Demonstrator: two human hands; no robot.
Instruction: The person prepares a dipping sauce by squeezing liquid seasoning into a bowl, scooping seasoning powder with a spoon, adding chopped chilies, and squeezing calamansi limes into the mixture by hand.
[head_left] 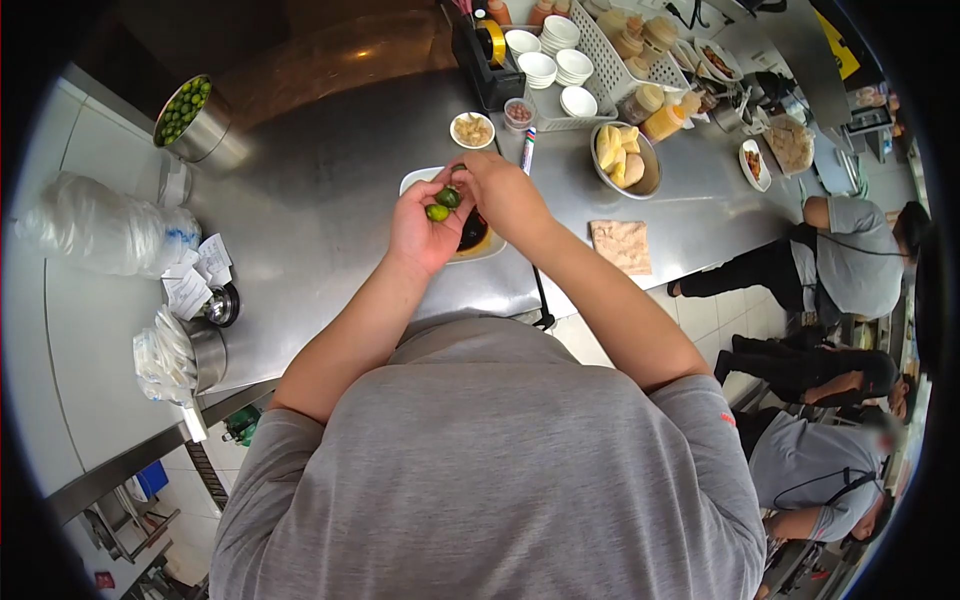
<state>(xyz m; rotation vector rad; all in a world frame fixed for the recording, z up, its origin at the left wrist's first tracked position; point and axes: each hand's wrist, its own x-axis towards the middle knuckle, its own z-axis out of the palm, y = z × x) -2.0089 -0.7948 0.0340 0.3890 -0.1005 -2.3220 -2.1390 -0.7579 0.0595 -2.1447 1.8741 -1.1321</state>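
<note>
My left hand is cupped, palm up, with small green limes resting in its palm and fingers. My right hand meets it at the fingertips, pinched together; a bit of green shows there, but what it grips is mostly hidden. Both hands are above a white dish, partly covered by them. Dark sauce shows in the dish. Just beyond the hands stands a small white bowl of pale chopped food.
A metal container of green limes stands at the left. Bagged plastic lies nearby. Behind are a marker, a basket with stacked white bowls and a bowl of yellow pieces. A folded cloth lies right. Several people stand at right.
</note>
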